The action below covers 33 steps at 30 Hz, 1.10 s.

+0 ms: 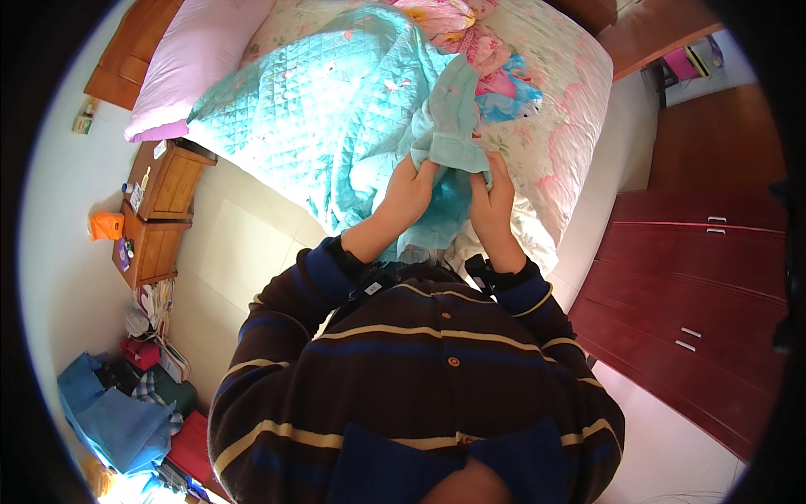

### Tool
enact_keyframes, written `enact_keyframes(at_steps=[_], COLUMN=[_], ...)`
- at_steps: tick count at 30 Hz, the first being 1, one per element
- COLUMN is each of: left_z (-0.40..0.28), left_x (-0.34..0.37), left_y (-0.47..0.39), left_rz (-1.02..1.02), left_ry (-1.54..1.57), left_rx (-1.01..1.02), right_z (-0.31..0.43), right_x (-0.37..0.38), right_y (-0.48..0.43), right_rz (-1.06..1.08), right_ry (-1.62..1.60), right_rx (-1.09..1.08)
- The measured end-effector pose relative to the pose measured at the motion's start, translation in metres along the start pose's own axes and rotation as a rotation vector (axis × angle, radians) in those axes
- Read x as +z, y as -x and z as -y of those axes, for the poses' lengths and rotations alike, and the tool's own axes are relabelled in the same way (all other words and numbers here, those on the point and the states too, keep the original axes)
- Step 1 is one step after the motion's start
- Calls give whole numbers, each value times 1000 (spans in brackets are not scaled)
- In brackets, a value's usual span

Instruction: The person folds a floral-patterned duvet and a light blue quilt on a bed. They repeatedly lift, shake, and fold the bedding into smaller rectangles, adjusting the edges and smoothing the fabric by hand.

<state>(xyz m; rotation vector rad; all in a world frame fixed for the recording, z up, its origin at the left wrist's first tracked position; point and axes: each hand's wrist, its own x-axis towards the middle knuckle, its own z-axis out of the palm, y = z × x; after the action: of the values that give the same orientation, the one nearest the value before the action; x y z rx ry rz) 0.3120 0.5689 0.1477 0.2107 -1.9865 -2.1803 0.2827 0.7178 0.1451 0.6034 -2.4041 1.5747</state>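
Observation:
Both of my hands are on a pale turquoise garment [444,135] in front of my body. My left hand [409,189] grips one side of a folded band on it, the thumb lying on top. With the thumb also uppermost, my right hand [494,198] pinches the other side of that band. Cloth of the same colour hangs down between my wrists toward my waist. Under and beyond the garment, a quilted turquoise blanket [302,94] with small printed figures spreads over the bed. The fingertips beneath the cloth are hidden.
The bed [567,101] has a flowered sheet, a lilac pillow [195,63], pink patterned bedding [485,47] and a blue printed cloth [513,94]. At left are wooden nightstands [173,183], an orange bag [106,225] and blue bags [119,422]. A dark red cabinet [680,271] is at right.

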Motion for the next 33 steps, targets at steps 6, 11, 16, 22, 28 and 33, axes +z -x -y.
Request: enact_keyframes(at_steps=[6,11,16,22,28,33], left_z=[-35,-33,-30,-35,-22,18], left_x=[-10,28,50,52,34,15], left_y=[-12,-1,0,-6,-34,-101], left_rz=[26,282,330,457,868,749], left_ry=[-65,-210,-165,9,188,-388], left_rx=[-331,-91,-206,-339,-439,145], right_z=[9,5,0,0,-13,4], right_x=[-53,-41,-28,-44,-51,-84], right_y=[-17,-4,15,18,12,11], right_rz=[-243,-70,-212,-75,-31,-137], right_ry=[-288,8,-85,-254,-158,-205], right_rx=[301,66,-48,-59,128,227])
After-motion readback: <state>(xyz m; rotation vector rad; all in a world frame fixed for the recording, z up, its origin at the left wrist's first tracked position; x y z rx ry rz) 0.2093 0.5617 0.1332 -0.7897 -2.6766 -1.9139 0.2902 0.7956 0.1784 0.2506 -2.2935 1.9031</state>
